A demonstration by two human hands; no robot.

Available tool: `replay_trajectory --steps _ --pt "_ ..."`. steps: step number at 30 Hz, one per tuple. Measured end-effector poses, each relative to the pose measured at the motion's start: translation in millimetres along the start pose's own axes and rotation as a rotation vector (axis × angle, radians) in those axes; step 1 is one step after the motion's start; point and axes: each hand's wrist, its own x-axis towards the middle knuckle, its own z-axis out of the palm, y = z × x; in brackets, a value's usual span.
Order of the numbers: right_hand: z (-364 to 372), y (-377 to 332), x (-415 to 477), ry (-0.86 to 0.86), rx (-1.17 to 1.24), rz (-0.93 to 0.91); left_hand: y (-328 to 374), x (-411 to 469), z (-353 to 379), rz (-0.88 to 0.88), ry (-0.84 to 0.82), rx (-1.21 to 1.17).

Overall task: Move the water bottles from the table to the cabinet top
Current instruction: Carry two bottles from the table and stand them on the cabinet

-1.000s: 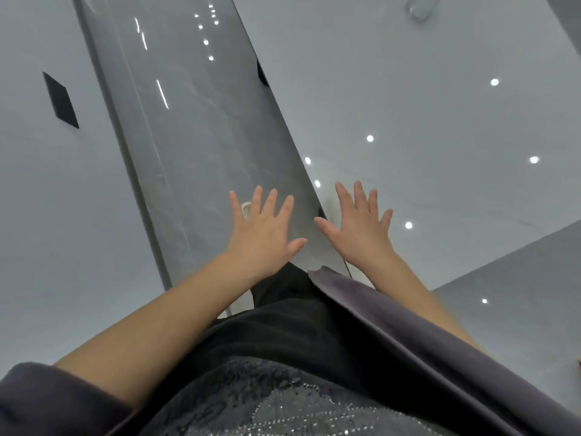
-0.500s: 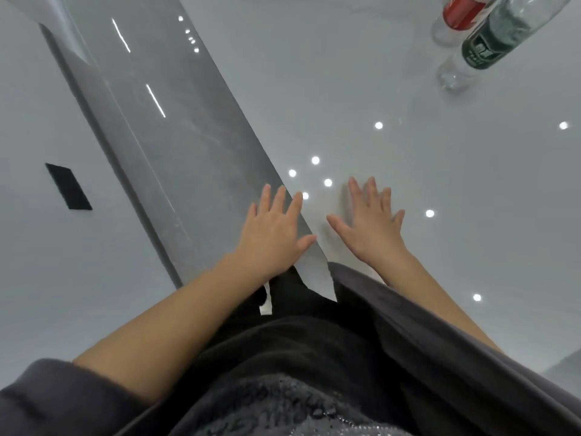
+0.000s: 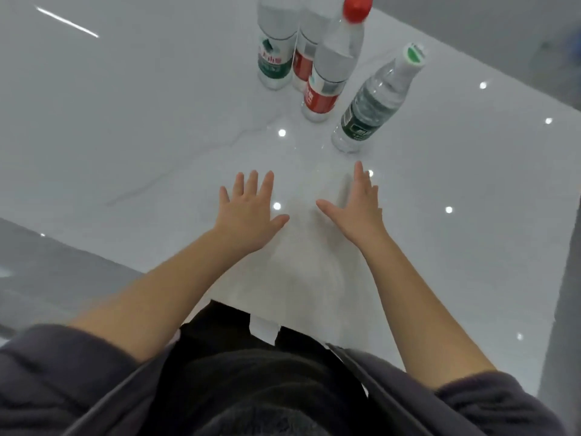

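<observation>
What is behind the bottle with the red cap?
Behind the red-capped bottle stands another red-label bottle, partly covered; its cap is out of view.

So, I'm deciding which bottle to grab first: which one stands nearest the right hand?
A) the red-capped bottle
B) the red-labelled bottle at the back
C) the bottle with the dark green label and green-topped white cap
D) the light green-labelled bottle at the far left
C: the dark green-labelled bottle stands just beyond the fingertips of the right hand, closer to it than the red-capped bottle.
</observation>
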Motion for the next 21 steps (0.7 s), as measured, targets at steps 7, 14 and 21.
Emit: replay_trajectory --steps 7,14,21 --pt "-9 -58 79 0.545 0.604 0.065 -32 87 -63 0.224 -0.007 0.117" --pt "-2 -66 103 0.695 0.748 0.21 -40 134 -79 0.338 0.038 -0.129" --pt "26 -51 47 0.68 0.715 0.296 6 183 -82 0.402 0.138 -0.685"
